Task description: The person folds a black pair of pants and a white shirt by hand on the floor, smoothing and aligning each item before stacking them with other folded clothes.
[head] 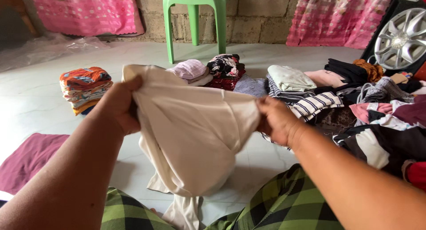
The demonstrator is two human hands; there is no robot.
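Gripping a cream garment at both upper corners, the left hand and right hand hold it spread above the tiled floor, folded clothes stacked beyond

Got this cream cloth stretched between my fists — plain, creased, its loose end drooping onto the floor.

One cream garment, two hands, one green chair, one hubcap
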